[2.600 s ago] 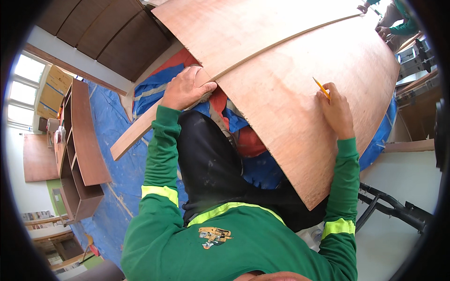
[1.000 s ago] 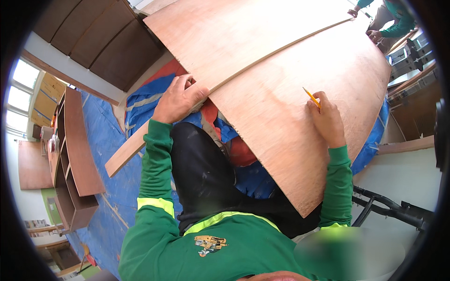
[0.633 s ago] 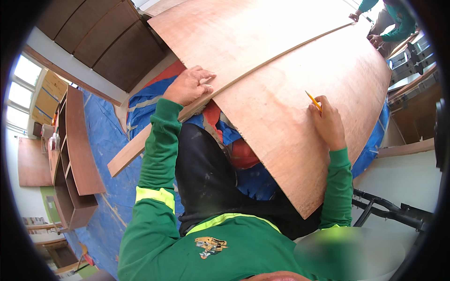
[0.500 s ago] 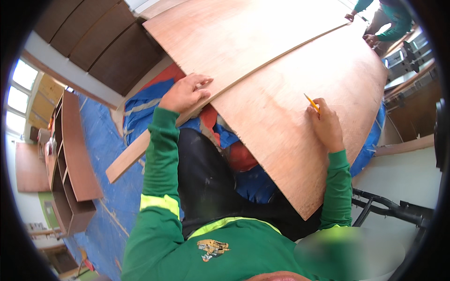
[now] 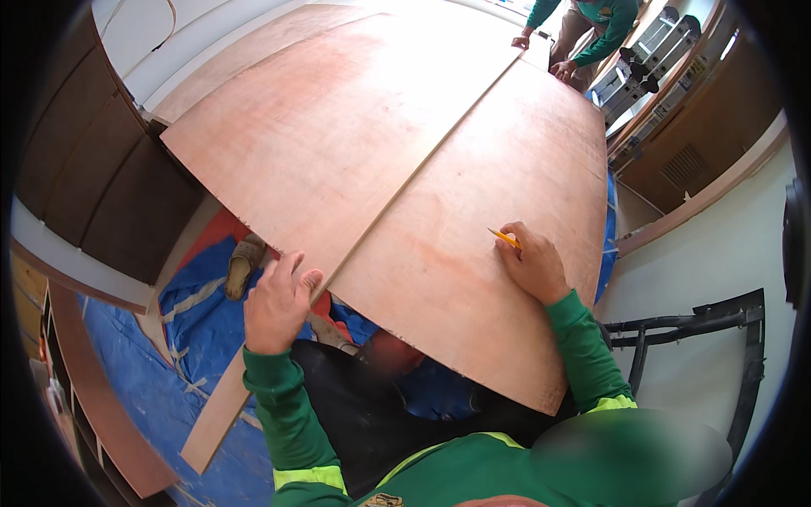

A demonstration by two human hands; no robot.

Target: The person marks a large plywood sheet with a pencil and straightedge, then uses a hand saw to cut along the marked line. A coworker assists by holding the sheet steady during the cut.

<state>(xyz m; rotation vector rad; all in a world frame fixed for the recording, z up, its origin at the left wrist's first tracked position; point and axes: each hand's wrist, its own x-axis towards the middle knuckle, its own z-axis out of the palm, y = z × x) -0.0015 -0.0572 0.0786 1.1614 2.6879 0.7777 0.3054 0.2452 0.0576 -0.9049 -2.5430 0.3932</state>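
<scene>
One open shelf unit (image 5: 110, 406) stood at far left, its contents too dim to make out. We had one yellow pencil (image 5: 507, 239) clamped in our right hand's (image 5: 536, 266) grip, over the plywood sheet (image 5: 481, 296). One wooden strip (image 5: 349, 242) lay across that sheet, jutting past its near edge, where our left hand (image 5: 274, 308) covered it; whether that grip was closed, we couldn't tell. Two co-worker's hands (image 5: 521, 42) showed beyond, one by the strip's far end.
</scene>
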